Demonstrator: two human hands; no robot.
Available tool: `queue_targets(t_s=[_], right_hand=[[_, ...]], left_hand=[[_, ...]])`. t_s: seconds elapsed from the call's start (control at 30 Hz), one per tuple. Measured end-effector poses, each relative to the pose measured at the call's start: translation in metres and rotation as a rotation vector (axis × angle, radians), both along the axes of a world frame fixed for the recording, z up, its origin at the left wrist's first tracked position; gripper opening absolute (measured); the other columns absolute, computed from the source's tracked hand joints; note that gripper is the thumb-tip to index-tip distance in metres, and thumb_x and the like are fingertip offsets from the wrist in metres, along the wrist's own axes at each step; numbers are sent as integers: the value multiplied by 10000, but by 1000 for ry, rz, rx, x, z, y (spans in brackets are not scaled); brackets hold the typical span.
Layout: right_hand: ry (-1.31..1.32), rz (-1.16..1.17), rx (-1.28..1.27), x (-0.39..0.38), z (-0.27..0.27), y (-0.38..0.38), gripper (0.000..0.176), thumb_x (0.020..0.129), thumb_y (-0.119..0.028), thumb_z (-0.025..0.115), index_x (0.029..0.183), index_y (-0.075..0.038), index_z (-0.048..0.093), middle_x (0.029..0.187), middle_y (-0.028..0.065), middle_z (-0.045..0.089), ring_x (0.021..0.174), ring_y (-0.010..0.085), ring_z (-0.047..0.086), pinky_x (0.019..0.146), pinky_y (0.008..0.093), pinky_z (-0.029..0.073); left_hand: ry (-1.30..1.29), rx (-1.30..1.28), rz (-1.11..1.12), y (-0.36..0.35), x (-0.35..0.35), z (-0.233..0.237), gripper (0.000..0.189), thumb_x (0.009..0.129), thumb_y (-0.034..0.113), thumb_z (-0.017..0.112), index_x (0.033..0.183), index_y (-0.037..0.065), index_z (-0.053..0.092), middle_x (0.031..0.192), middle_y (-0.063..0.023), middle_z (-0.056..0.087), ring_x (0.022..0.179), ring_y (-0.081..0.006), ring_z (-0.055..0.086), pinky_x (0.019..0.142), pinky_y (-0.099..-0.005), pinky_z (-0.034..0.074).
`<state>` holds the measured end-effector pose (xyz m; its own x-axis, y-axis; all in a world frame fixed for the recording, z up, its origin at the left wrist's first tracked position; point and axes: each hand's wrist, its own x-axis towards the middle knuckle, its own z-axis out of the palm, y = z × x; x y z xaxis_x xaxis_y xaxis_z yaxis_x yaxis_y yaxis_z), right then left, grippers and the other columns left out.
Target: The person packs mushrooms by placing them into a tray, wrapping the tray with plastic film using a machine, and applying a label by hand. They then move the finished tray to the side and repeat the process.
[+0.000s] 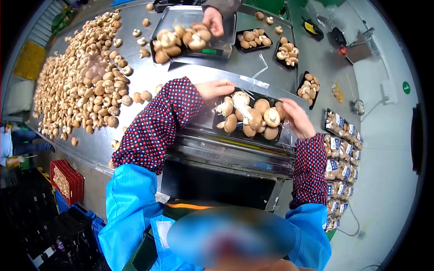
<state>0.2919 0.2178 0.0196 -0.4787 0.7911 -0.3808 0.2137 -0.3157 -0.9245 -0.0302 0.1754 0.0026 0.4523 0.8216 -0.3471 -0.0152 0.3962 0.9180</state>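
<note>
A black tray [258, 95] full of brown-capped mushrooms [255, 119] is between my two hands, above the metal edge of a wrapping bench. Shiny clear plastic film [242, 106] stretches over the mushrooms, with bright glare and creases on the left side. My left hand [216, 89] grips the tray's far left corner, fingers together along its edge. On the right, my right hand [298, 118] is closed around the tray's side, with crinkled film by the palm. The undersides of both hands are hidden.
A large mushroom pile [90, 77] covers the steel table's left. Across from me, another person's hand [214, 21] is over mushrooms at a weighing scale [210, 52]. Filled trays [253, 39] stand at the back right; labelled wrapped packs [341, 153] are stacked at right.
</note>
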Motion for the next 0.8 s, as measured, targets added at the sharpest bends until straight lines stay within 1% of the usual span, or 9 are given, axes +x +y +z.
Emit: queue_targets(t_s=[0.03,0.17,0.2,0.23,0.43,0.5,0.63,0.7,0.8], right_hand=[[-139,-36,-159,-6,27,-19,440,886,-402,526,1160,-60,493,966,30,564,756,81,533,495,209,493],[-105,-32,-9,-5,42,-62,485,890,-426,501,1188,-48,437,980,48,549,636,105,567,406,205,463],[-120,-34,14,1,53,-77,480,895,-408,499,1198,-43,425,989,55,550,676,110,575,396,211,459],[-135,-35,34,8,62,-95,476,900,-391,498,1207,-37,414,999,63,551,715,116,583,386,218,454],[77,75,27,39,115,-238,425,861,-143,506,1246,-23,374,1061,64,522,919,105,537,717,232,497],[42,48,-189,29,95,-255,382,894,-152,493,1236,-22,383,1065,65,510,919,107,533,640,251,526],[-111,-149,-255,40,-22,-266,363,932,-301,468,1160,-19,463,1004,60,524,851,118,552,615,258,530],[-27,-468,-248,39,-44,-284,320,945,-305,452,992,2,531,785,45,559,617,100,544,568,229,495],[-203,-517,227,34,-71,-305,318,955,-275,437,808,-18,554,568,-4,489,463,72,449,429,212,355]], left_hand=[[80,-175,-62,-18,-1,48,440,931,407,436,1190,57,491,1072,-106,583,866,-180,589,669,-320,495],[66,-221,31,-51,15,76,537,916,499,400,1157,32,510,993,-125,608,766,-196,612,509,-303,486],[83,-137,-39,-55,12,69,546,914,512,389,1095,24,553,891,-119,624,689,-184,610,477,-295,475],[157,-9,-38,-66,11,63,633,902,570,337,1004,-5,582,665,-98,610,393,-149,539,340,-223,424],[123,-75,-291,-203,10,148,514,968,417,283,1132,-18,501,910,-110,619,542,-164,612,508,-242,523],[99,-240,-327,-225,3,97,428,969,366,350,1164,16,499,942,-101,605,651,-155,629,583,-243,529],[51,-222,84,-264,-12,-32,274,927,228,510,1054,-7,568,899,-83,631,686,-128,617,666,-225,509],[32,-138,339,-275,-9,-56,248,925,217,510,979,-11,591,843,-73,644,662,-112,600,632,-210,493],[150,131,654,-288,21,-64,236,938,224,487,865,15,571,687,-20,574,525,-67,483,488,-193,387]])
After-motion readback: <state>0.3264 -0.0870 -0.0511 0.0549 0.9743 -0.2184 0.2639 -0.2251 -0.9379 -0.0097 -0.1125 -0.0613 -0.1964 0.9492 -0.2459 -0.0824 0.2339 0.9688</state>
